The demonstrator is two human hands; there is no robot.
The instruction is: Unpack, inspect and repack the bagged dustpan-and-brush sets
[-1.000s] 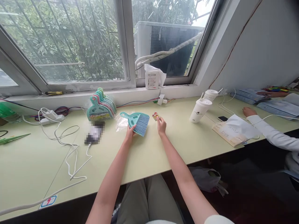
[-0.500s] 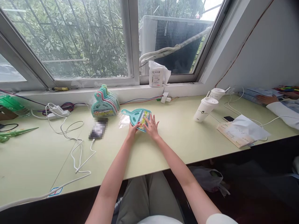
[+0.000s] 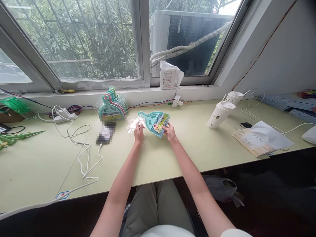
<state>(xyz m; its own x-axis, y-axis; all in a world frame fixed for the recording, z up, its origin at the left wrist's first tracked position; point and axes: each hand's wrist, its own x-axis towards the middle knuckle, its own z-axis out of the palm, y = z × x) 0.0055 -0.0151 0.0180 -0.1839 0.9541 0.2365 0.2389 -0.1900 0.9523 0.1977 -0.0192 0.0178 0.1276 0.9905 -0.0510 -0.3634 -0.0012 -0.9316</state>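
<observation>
I see the left hand has come off the teal dustpan set and gone to the clear bag; the right hand, earlier spread over the label, now grips the set's edge. Below me is the pale green table, bearing a stack of dustpans. Right of that stack is the teal dustpan set. The left hand, also right of the stack, is at the bag; I cannot tell whether its fingers pinch it. The bag lies just right of the stack, the label farther right.
</observation>
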